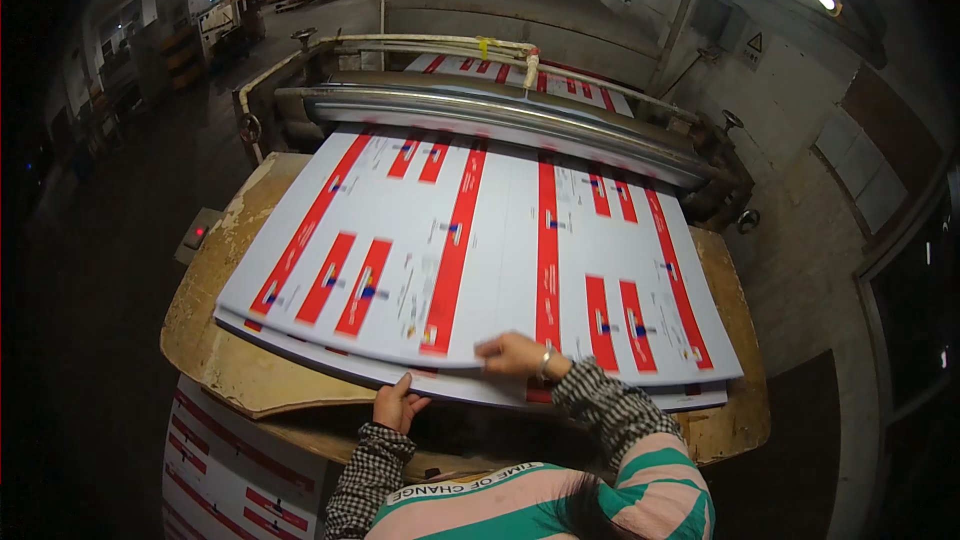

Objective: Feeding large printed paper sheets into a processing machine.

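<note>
Large white printed sheets [505, 240] with red bands and small blue marks lie stacked on the worn wooden table [240, 350], their far end under a metal roller [500, 125]. At the middle of the near edge, my right hand [515, 353], with a bracelet at the wrist, closes its fingers on the front margin of the top sheet, its thumb out of sight. Lower and to the left, my left hand [398, 403] holds the near edge of the sheets beneath, thumb on top and fingers below. The top sheet's front edge sits slightly apart from those under it.
Pale pipes [430, 39] frame the roller, with a handwheel [748, 221] at its right end. More printed sheets [465, 66] show beyond it. Below the table at the left is another printed stack [240, 470]. A box with a red light [198, 232] stands beside the table.
</note>
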`<state>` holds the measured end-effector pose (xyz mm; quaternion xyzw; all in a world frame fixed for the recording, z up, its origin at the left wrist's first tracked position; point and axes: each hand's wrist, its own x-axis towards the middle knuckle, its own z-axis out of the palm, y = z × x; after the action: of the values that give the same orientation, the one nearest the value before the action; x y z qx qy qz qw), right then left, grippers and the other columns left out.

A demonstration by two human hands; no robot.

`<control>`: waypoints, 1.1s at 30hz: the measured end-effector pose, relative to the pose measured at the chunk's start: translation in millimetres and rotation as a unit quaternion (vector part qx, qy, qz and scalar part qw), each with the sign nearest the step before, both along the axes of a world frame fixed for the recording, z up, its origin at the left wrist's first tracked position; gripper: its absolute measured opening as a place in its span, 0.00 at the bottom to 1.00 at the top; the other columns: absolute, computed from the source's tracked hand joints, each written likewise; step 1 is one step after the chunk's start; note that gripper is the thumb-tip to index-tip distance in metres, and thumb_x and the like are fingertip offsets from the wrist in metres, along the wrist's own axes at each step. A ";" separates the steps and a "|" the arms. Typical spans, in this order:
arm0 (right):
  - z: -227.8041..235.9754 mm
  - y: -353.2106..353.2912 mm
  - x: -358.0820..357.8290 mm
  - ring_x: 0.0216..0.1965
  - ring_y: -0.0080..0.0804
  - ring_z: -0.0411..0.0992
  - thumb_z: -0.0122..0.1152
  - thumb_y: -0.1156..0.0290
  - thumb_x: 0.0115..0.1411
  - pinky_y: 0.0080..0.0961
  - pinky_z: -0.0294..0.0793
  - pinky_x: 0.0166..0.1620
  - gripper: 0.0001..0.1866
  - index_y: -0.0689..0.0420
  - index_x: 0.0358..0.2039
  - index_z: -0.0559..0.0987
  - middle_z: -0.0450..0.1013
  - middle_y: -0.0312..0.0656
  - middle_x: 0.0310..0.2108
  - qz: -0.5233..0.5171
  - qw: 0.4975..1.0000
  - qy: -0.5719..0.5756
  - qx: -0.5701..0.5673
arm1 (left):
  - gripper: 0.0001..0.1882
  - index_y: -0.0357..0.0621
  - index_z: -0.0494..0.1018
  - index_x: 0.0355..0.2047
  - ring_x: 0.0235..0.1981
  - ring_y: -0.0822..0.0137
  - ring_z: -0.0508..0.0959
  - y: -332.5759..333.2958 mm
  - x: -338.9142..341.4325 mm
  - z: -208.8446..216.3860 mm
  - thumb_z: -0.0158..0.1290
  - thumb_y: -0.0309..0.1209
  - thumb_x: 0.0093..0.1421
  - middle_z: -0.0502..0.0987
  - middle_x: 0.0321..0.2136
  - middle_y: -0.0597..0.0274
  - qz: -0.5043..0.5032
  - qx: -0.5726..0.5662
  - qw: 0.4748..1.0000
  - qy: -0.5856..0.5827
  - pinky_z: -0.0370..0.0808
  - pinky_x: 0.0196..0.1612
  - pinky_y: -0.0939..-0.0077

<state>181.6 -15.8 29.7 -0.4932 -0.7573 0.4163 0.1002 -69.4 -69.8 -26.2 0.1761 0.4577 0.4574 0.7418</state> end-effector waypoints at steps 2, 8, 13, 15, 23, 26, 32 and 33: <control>-13.2 23.8 3.3 0.35 0.39 0.69 0.52 0.65 0.45 0.30 0.68 0.38 0.13 0.59 0.30 0.74 0.71 0.46 0.31 -0.116 0.987 -0.006 0.109 | 0.13 0.37 0.64 0.38 0.30 0.62 0.74 0.4 3.1 7.1 0.45 0.33 0.56 0.71 0.32 0.58 0.009 -0.008 1.000 -0.008 0.74 0.32 0.69; -19.8 -15.0 -32.7 0.57 0.55 0.45 0.63 0.48 0.37 0.53 0.49 0.53 0.45 0.59 0.52 0.59 0.48 0.58 0.55 0.115 0.958 -0.216 0.151 | 0.15 0.37 0.63 0.42 0.32 0.65 0.74 -2.1 2.8 10.5 0.45 0.28 0.55 0.71 0.35 0.57 0.017 0.000 1.000 -0.023 0.74 0.32 0.73; -0.3 -25.1 -22.7 0.56 0.57 0.46 0.63 0.61 0.37 0.41 0.52 0.55 0.37 0.60 0.49 0.62 0.48 0.61 0.55 0.151 0.972 -0.144 0.112 | 0.13 0.35 0.68 0.36 0.31 0.67 0.74 -3.4 -4.2 16.9 0.48 0.21 0.48 0.73 0.32 0.59 -0.029 0.047 0.997 -0.053 0.74 0.32 0.77; 15.1 -12.1 -14.0 0.48 0.48 0.61 0.54 0.70 0.42 0.31 0.61 0.50 0.21 0.63 0.40 0.70 0.61 0.57 0.47 0.151 0.982 -0.101 0.043 | 0.08 0.33 0.70 0.30 0.35 0.64 0.73 -3.4 -6.9 21.9 0.50 0.21 0.48 0.73 0.33 0.56 -0.039 0.031 0.995 -0.081 0.72 0.38 0.68; 83.3 -26.3 -13.9 0.38 0.40 0.71 0.51 0.73 0.43 0.24 0.69 0.43 0.14 0.66 0.32 0.74 0.69 0.51 0.40 0.051 0.997 0.034 0.055 | 0.17 0.37 0.62 0.45 0.38 0.56 0.72 3.4 7.0 7.0 0.44 0.29 0.55 0.70 0.40 0.51 0.087 -0.068 0.994 -0.026 0.73 0.40 0.61; 36.1 -41.0 -10.0 0.30 0.43 0.71 0.52 0.71 0.41 0.26 0.70 0.34 0.13 0.64 0.28 0.73 0.71 0.50 0.32 0.011 0.990 0.125 0.068 | 0.17 0.36 0.63 0.44 0.38 0.57 0.72 -2.1 -0.4 -7.2 0.45 0.32 0.55 0.70 0.38 0.51 0.056 -0.019 0.995 -0.082 0.73 0.39 0.61; 0.3 -21.3 -3.8 0.40 0.36 0.70 0.54 0.68 0.42 0.23 0.68 0.44 0.17 0.63 0.33 0.74 0.70 0.49 0.41 0.004 0.993 0.111 -0.035 | 0.14 0.36 0.63 0.42 0.39 0.61 0.73 -2.4 -2.3 -0.7 0.43 0.30 0.56 0.69 0.40 0.54 0.021 -0.018 0.999 -0.016 0.73 0.35 0.67; -2.3 -5.7 -0.3 0.40 0.35 0.70 0.55 0.68 0.42 0.23 0.68 0.44 0.17 0.63 0.33 0.74 0.70 0.49 0.40 -0.051 0.995 0.069 -0.046 | 0.16 0.38 0.62 0.44 0.39 0.62 0.72 1.0 0.5 2.3 0.43 0.31 0.57 0.69 0.41 0.56 0.009 -0.033 0.999 0.008 0.73 0.35 0.69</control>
<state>181.3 -21.4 27.4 -0.5050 -0.7029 0.4778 0.1504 -69.0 -68.8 -23.9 0.1509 0.4804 0.4473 0.7392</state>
